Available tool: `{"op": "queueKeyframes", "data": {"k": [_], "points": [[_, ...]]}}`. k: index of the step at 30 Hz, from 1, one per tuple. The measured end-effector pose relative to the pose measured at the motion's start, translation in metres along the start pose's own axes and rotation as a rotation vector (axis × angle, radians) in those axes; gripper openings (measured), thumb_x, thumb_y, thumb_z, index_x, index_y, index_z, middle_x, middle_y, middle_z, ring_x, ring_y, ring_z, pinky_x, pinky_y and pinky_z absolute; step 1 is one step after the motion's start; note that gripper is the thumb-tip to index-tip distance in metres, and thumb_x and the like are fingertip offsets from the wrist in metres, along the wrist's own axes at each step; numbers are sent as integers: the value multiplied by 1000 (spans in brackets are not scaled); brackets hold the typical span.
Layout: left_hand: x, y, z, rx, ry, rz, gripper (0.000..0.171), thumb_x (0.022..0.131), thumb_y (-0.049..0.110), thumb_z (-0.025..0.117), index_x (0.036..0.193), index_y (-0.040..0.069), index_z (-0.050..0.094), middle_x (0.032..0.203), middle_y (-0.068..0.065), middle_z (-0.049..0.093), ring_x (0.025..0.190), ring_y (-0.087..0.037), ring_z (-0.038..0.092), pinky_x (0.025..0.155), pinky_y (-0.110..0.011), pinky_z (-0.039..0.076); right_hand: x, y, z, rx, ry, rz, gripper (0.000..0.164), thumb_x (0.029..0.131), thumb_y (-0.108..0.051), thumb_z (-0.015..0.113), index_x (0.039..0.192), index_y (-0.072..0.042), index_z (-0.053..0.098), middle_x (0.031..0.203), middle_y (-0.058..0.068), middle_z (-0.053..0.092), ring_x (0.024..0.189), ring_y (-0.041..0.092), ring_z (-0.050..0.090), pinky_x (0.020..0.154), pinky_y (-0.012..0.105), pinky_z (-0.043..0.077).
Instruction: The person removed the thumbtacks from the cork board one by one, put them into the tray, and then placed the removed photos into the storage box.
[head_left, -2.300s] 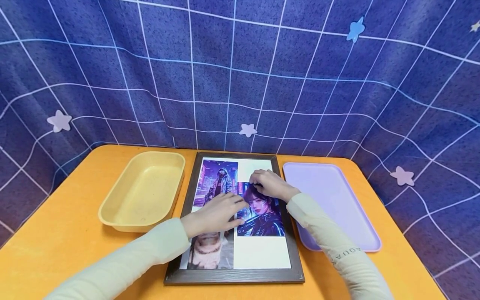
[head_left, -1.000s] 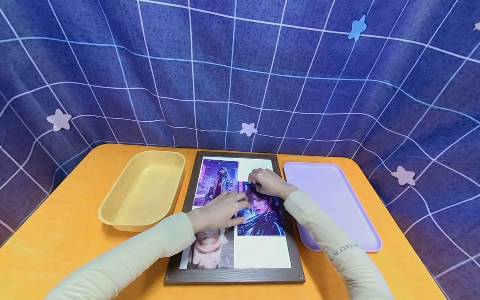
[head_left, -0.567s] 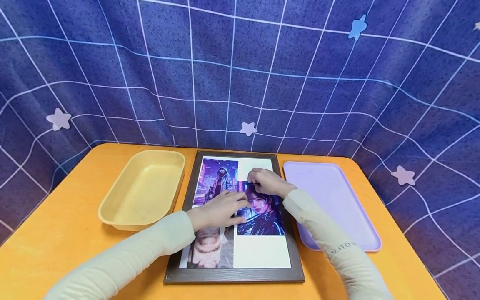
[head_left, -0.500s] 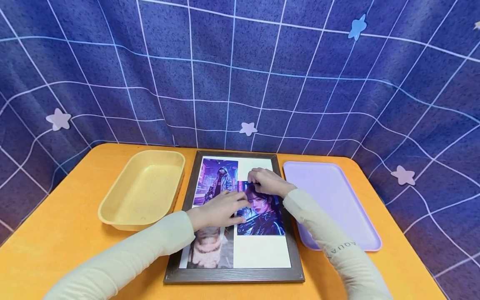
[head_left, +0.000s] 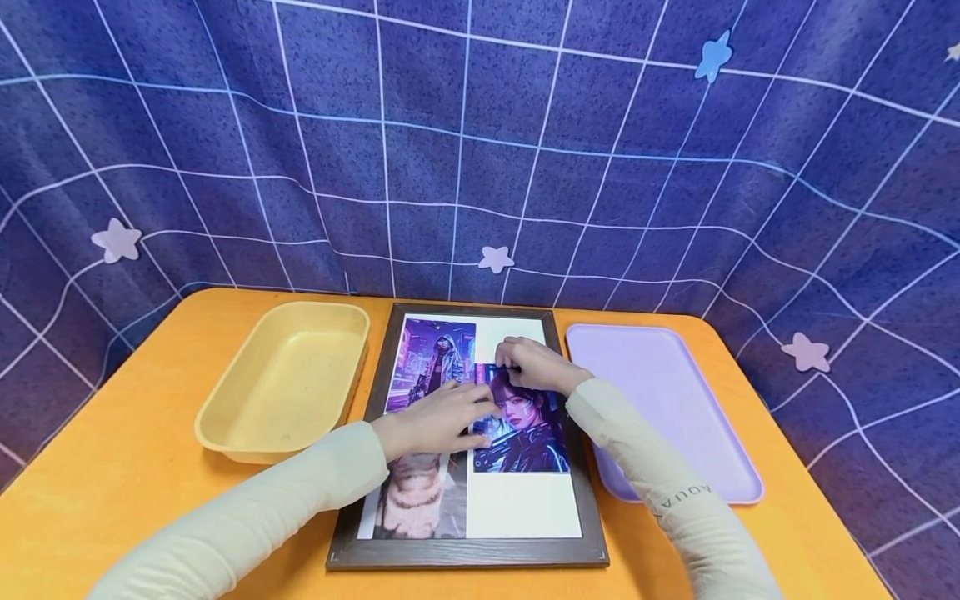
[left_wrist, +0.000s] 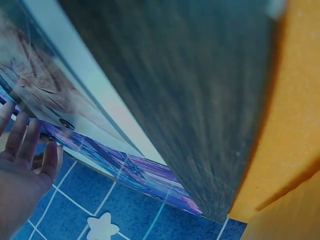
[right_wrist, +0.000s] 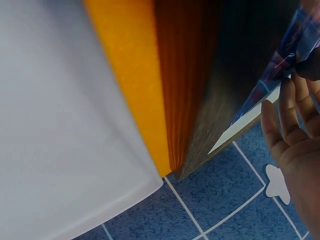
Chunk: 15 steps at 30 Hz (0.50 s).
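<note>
so the glossy blue-purple rectangular print of a dark-haired figure w/ a gun (head_left: 528,437) is in the right half of a dark brown wood-look rectangular frame (head_left: 468,552), abt midway up, w/ the plain white backing (head_left: 523,504) showing above & below it. looks flat in the head view.

left hand (head_left: 442,417) is at the print's left edge, fingers apart & a bit bent, fingertips over the edge, pretty much open w/ no grip on anything afaict. right hand (head_left: 538,364) is at the top edge, fingers bent partway in the head view & looser in the right wrist view, tips at the edge. can't tell if it's pinching the print or just touching, tbh.

left half of the frame has a purple neon-city print w/ a hooded figure (head_left: 423,358) up top, & a pale brown & grey print (head_left: 420,508) below that, partly under the left hand/arm.

either side of the frame: deep yellow rounded-corner tray (head_left: 288,367) on the left, shallow lilac rectangular tray (head_left: 675,392) on the right, its lower left edge partly behind the right sleeve. both sleeves (head_left: 247,517) are off-white, btw; the right one has dark lettering. all on an orange tabletop (head_left: 112,467), w/ a blue gridded curtain w/ stars (head_left: 450,125) behind.
</note>
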<state>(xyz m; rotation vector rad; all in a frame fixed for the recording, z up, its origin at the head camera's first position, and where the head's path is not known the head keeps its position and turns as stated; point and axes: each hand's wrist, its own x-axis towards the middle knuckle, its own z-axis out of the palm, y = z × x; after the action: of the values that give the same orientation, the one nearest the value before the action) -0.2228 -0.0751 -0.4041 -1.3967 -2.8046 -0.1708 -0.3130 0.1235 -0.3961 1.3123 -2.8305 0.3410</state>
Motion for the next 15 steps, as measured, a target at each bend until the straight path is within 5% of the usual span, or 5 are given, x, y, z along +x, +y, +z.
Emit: {"op": "queueKeyframes", "data": {"k": [15], "points": [[0, -6, 3, -35, 12, 28, 42, 88, 44, 54, 122, 20, 56, 120, 4, 51, 111, -14, 49, 101, -40, 36, 0, -1, -1, 13, -14, 6, 20, 75, 3, 62, 94, -5, 63, 84, 4, 58, 75, 11, 50, 71, 25, 45]]}}
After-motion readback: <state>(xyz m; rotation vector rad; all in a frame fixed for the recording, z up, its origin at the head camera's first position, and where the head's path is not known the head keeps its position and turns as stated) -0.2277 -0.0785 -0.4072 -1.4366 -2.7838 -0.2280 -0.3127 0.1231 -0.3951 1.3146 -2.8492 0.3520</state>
